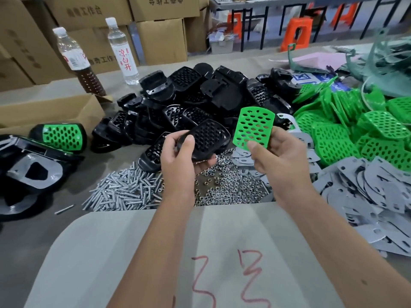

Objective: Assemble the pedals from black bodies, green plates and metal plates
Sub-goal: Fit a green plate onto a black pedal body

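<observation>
left hand (182,152) holding black body (205,138), right hand (270,155) pinching green plate (253,127)

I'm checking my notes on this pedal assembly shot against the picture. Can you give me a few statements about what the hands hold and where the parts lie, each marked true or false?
1. The left hand holds a black body. True.
2. The right hand holds a metal plate. False: it pinches a green plate.
3. The green plate is already seated on the held black body. False: the two are apart, side by side.
4. A pile of bolts lies on the table left of the nuts. True.
5. A finished pedal with a green plate lies at the left. True.
</observation>
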A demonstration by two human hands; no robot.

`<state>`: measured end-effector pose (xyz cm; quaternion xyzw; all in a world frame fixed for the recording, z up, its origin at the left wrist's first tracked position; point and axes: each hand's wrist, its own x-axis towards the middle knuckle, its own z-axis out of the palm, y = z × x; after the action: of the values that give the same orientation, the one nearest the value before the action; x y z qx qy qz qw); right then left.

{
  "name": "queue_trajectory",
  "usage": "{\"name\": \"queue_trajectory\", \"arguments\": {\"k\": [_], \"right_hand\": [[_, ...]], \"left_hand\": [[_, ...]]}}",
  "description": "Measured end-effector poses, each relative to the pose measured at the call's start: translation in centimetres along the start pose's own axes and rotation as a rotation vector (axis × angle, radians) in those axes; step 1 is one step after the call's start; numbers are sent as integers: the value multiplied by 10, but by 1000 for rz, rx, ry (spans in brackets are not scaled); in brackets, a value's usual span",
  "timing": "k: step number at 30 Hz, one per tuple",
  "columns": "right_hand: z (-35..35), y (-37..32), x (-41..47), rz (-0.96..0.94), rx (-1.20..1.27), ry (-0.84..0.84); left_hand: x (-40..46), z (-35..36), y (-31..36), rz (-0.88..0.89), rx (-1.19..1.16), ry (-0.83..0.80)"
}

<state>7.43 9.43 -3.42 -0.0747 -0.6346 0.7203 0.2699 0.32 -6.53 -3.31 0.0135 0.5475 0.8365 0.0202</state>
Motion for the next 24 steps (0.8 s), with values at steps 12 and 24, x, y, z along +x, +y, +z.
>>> {"name": "queue_trajectory", "arguments": {"k": [12, 24], "right_hand": [[3, -6, 0, 67, 173, -117], [6, -14, -5, 226, 288, -55]], "left_hand": [[0, 2, -5, -48, 17, -98], [-1, 2, -7, -77, 62, -130]]}}
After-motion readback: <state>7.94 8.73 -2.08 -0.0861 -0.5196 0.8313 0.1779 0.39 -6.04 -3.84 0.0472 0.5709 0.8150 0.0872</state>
